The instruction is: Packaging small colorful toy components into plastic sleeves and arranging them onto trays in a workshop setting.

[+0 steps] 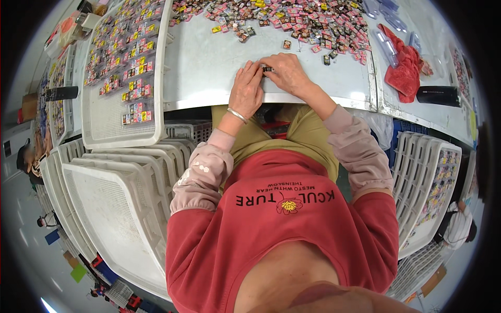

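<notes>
Close to the table's front edge, my two hands meet fingertip to fingertip. My left hand [247,87], with a silver bangle at the wrist, has its fingers pressed together against a small dark block [267,69]. My right hand [287,74] is closed round the other side of that block, its curled fingers hiding much of it. Just beyond the hands a single small block [287,45] lies apart on the tabletop [203,68]. Farther back spreads a large heap of small pink, black and yellow blocks [318,26].
At left, a white mesh tray [156,112] holds rows of blocks in clear holders. Stacked white trays [104,198] stand below it, and more trays [433,182] at right. On the right-hand table lie a red cloth [404,68], a black cylinder [438,96] and clear plastic pieces [386,49].
</notes>
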A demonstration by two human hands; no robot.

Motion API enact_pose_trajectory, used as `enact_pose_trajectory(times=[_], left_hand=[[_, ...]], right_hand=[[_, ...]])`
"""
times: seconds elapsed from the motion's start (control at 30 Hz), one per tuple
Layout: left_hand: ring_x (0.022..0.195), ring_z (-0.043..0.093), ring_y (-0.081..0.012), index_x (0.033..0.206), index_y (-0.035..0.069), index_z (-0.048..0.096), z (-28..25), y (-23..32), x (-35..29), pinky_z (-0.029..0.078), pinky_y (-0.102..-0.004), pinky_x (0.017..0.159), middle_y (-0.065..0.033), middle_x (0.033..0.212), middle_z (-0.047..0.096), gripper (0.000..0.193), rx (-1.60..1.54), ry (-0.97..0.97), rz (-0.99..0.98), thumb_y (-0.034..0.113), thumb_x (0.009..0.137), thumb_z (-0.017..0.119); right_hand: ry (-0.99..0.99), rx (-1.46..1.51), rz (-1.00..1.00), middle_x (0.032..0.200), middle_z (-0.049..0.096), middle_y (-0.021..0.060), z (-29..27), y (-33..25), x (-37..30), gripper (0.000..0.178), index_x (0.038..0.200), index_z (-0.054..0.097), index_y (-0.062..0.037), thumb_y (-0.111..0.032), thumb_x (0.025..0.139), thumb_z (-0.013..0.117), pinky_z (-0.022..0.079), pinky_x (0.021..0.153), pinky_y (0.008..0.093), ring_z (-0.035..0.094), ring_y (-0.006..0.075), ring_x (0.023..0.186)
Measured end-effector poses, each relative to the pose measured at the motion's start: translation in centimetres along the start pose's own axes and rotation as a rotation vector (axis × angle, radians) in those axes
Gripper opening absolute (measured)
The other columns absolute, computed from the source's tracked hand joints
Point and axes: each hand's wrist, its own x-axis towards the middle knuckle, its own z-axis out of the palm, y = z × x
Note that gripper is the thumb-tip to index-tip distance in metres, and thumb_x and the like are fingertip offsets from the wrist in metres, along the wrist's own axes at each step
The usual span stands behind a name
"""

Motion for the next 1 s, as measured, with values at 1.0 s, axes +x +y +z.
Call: enact_pose_trajectory(times=[1.0], left_hand=[[0.129,0.04,-0.0324,0.127,0.004,0.052,0.1,1.1,0.1,0.023,-0.0476,0.11,-0.0128,0.133,0.049,0.046,0.027,-0.079,0.03,0.006,0.081,0.05]], right_hand=[[0.141,-0.209,-0.234,0.117,0.058,0.017,-1.2,-0.2,-4.8,0.04,0.113,0.059,0.003,0.007,0.075,0.05,0.045,0.093,0.0399,0.055,0.0365,0.108]])
